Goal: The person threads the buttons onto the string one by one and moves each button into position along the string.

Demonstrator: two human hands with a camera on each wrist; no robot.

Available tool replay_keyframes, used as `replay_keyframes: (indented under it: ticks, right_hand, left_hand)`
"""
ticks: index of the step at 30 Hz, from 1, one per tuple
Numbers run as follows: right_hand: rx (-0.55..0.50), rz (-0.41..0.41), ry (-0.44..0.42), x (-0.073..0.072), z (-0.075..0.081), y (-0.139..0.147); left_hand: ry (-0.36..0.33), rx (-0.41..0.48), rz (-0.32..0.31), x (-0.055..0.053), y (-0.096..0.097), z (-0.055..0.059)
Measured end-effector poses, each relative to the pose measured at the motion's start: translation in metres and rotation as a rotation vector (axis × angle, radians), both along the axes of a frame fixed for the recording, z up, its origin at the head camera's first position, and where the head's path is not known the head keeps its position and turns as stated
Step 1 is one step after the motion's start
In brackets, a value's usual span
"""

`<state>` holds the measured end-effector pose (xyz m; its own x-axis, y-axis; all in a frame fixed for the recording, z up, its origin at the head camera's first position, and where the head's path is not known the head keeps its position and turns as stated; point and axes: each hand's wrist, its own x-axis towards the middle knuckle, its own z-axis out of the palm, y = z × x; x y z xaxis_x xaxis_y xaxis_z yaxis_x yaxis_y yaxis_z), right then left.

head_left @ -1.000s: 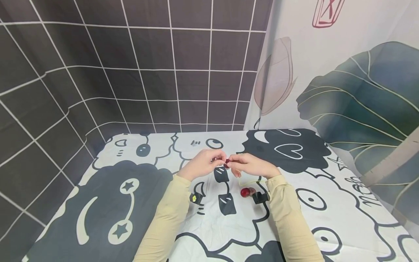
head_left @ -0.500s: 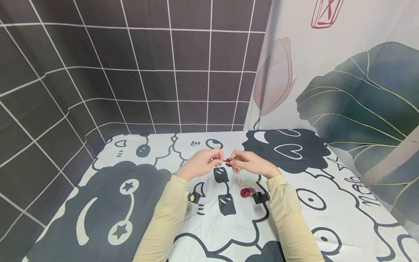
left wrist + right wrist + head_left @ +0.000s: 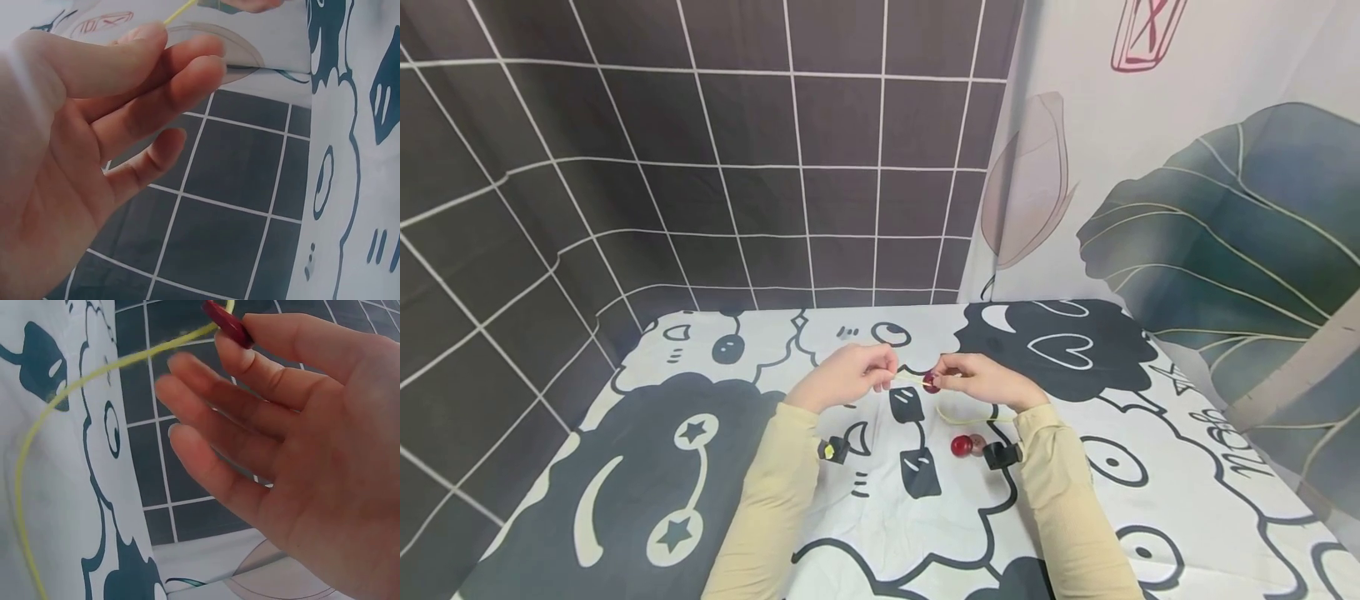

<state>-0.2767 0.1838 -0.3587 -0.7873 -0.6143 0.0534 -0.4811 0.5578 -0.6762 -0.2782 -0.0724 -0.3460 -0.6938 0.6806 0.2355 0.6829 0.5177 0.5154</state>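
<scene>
Between thumb and forefinger my right hand (image 3: 988,381) pinches a dark red button (image 3: 228,325), flat and round, seen nearly edge-on in the right wrist view. A yellow string (image 3: 128,360) passes at the button and hangs down in a loose curve. My left hand (image 3: 846,377) pinches one end of that string, and a short stretch runs between the two hands in the head view. The left hand's other fingers are loosely bent. Below the right hand, a red button (image 3: 961,446) and a brownish button (image 3: 977,444) lie side by side on the cloth.
A white cloth (image 3: 880,521) with black cartoon drawings covers the table. Dark grid-patterned fabric (image 3: 842,200) hangs behind and at the left, and a leaf-printed curtain (image 3: 1225,208) hangs at the right. Small black wrist cameras sit under both wrists.
My left hand has drawn away to the left with the string end, lengthening the stretch between the hands. The right hand has shifted slightly, still holding the red button.
</scene>
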Motion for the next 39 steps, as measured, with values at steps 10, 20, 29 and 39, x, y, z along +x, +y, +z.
replay_keyframes:
  ticks: [10, 20, 29, 39]
  right_hand:
    - [0.083, 0.012, 0.059, 0.0, -0.005, 0.005]
    - [0.126, 0.002, 0.009, -0.002, -0.01, 0.009]
    - [0.132, 0.007, -0.063, -0.007, -0.019, 0.016]
    - [0.103, -0.015, -0.169, -0.008, -0.021, 0.025]
  left_hand:
    - [-0.042, -0.014, 0.048, 0.0, -0.014, 0.004]
    - [-0.06, -0.075, 0.071, 0.001, -0.022, 0.009]
    - [-0.135, -0.088, 0.069, 0.001, -0.03, 0.009]
    - [-0.171, -0.074, 0.09, 0.002, -0.041, 0.011]
